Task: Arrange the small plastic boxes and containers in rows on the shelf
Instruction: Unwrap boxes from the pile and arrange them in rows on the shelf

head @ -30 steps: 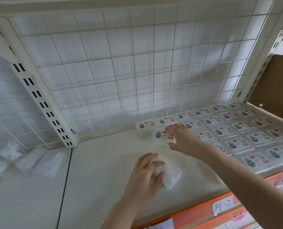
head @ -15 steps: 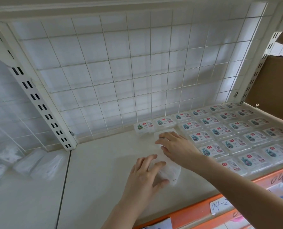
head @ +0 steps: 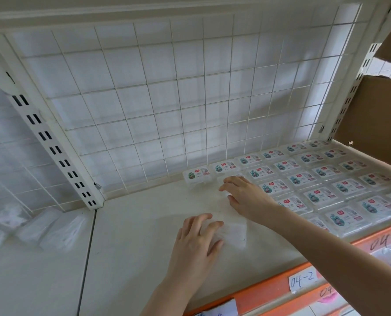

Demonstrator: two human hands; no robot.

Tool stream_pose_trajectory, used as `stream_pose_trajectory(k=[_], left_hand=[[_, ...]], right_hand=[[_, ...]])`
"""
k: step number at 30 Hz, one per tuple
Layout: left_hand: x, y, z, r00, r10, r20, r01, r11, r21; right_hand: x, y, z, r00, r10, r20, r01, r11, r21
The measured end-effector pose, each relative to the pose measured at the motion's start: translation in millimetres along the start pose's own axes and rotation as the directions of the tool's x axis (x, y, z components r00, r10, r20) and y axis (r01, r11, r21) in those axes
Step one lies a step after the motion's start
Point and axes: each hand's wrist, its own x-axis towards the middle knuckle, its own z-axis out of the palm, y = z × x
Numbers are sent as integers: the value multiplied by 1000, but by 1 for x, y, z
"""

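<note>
Head view: small clear plastic boxes (head: 322, 174) with printed labels lie flat in rows on the right part of the white shelf (head: 139, 224), packed edge to edge from the wire grid back panel (head: 167, 99) toward the orange front rail (head: 270, 290). Back row ends at the left with one box (head: 195, 176) standing alone, bare shelf to its left. Next row forward: right hand (head: 247, 197) lies palm down at its left end, fingers extended and slightly spread, fingertips (head: 224, 182) resting on a clear box (head: 230, 176) just in front of the back row; box mostly hidden under the fingers, label not readable. Whether the thumb is curled under cannot be told. Left hand (head: 196, 240) lies nearer the front edge, fingers loosely spread over a translucent white packet (head: 233, 233) lying flat on the shelf; thumb against its near edge, index and middle on top. Packet contents not discernible. The two hands are near each other but apart.

Handwritten tag "04-2" (head: 303, 281) is stuck on the orange rail. Slotted white upright (head: 53, 144) divides this bay from the left bay, where blurred white bags (head: 37, 226) lie. Brown cardboard (head: 377, 124) stands beyond the right upright
</note>
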Motion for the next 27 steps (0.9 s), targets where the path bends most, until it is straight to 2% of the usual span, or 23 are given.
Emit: stream_pose_trajectory(k=[2, 6, 7, 9, 12, 14, 16, 18, 20, 22, 24, 27], left_hand=[[1, -1, 0, 1000, -13, -27, 14, 1000, 27], [5, 1, -2, 996, -53, -72, 63, 987, 146], [6, 1, -1, 995, -58, -82, 70, 985, 159], [6, 1, 1, 993, -65, -94, 79, 985, 153], [6, -2, 5, 995, -70, -69, 76, 993, 94], [5, 0, 4, 996, -80, -28, 81, 995, 52], [5, 2, 1, 993, -110, -32, 109, 993, -36], [6, 4, -4, 981, -188, -48, 172, 955, -240], [7, 5, -12, 950, -312, -13, 262, 818, -512], [10, 7, -19, 915, -401, 46, 325, 666, -671], [11, 9, -22, 911, -404, 78, 330, 604, -725], [10, 16, -25, 916, -383, 116, 340, 592, -730]], right_hand=[[-2, 0, 0, 999, 3, -33, -2, 999, 45], [-15, -12, -6, 972, 45, -229, 5, 977, 213], [-21, -16, -11, 970, 48, -237, 10, 972, 236], [-33, -22, -17, 992, -1, -129, 36, 963, 267], [-51, -26, -20, 984, -107, 144, 67, 964, 256], [-58, -24, -15, 970, -121, 212, 73, 973, 219], [-60, -22, -12, 979, -97, 182, 54, 973, 226], [-62, -21, -13, 990, -35, 138, -15, 939, 344], [-64, -25, -15, 995, 30, 94, -75, 851, 521], [-66, -33, -16, 997, 80, 18, -73, 781, 621], [-67, -40, -17, 986, 152, -62, -71, 735, 674], [-64, -48, -18, 945, 314, -89, -119, 585, 802]])
